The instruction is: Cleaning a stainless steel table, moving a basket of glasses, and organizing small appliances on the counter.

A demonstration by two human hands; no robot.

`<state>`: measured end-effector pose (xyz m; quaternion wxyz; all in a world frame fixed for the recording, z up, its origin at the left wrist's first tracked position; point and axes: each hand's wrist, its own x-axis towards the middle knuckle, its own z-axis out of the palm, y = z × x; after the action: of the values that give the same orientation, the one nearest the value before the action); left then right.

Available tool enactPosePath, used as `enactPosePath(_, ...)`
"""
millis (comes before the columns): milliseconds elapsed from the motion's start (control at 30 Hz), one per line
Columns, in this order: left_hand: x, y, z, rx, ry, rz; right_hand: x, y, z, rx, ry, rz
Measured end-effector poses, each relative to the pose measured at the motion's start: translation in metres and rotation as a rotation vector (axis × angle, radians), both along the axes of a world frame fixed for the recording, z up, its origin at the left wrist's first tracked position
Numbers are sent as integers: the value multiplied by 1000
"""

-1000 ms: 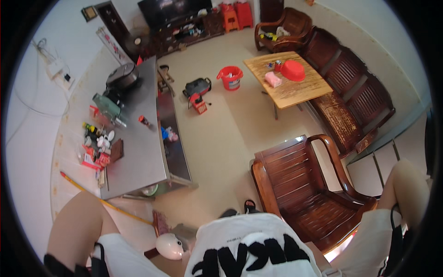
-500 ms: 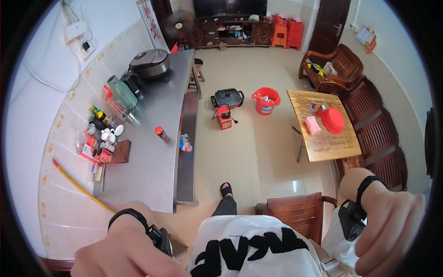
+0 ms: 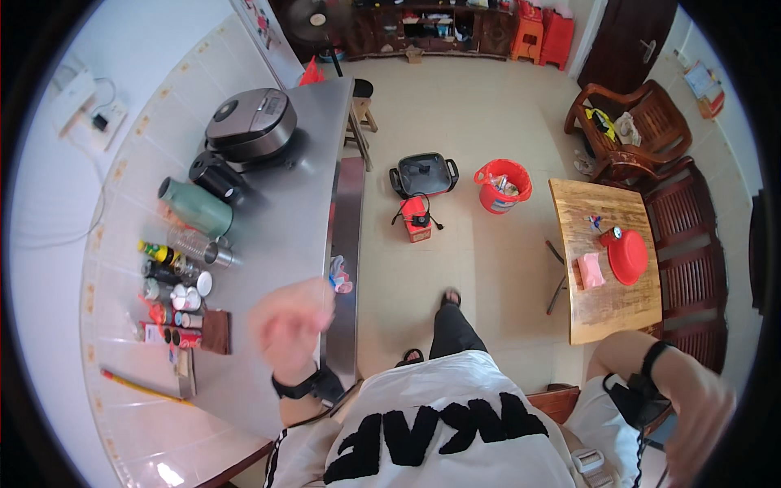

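Note:
My left hand (image 3: 293, 321) is over the near right part of the steel counter (image 3: 277, 220), smeared by motion. Its fingers look curled, but their grip cannot be made out, and the red cylindrical container is out of sight. To its left lie a brown wallet (image 3: 216, 332) and a cluster of jars with a red can (image 3: 186, 338). A steel cup (image 3: 218, 254) and a green thermos (image 3: 197, 207) are farther back. My right hand (image 3: 691, 415) hangs at my right side, fingers loosely pointing down, with nothing seen in them. Black bands circle both wrists.
A rice cooker (image 3: 250, 126) and a black kettle (image 3: 216, 177) occupy the counter's far end. On the floor ahead are an electric pan (image 3: 425, 173), a red box (image 3: 416, 228) and a red bucket (image 3: 502, 187). A wooden table (image 3: 582, 211) with a red basin (image 3: 627, 257) stands right.
My left hand has swung up and forward over the counter, where the red container stood in view before. My body has moved forward and left. The right hand has dropped slightly.

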<state>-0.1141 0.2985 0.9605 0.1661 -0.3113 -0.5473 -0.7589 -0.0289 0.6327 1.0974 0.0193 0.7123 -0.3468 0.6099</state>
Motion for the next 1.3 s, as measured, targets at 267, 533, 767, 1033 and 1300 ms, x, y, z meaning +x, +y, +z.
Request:
enactPosePath(267, -179, 8, -313, -379, -1122, -54, -345, 107, -264, -160, -1253, -439)
enactPosePath(533, -354, 2, -448, -359, -1279, 214, -584, 64, -487, -63, -1561, -393)
enactPosePath(767, -515, -25, -591, -450, -1093, 186, -746, 28, -671, -66, -1370, -384)
enactPosePath(1033, -653, -9, -747, -907, -698, -82, -798, 77, -886, 257, -1180, -767)
enactPosePath(1300, -666, 2, -819, -500, -1085, -128, -723, 134, -1020, 393, -1627, -1125)
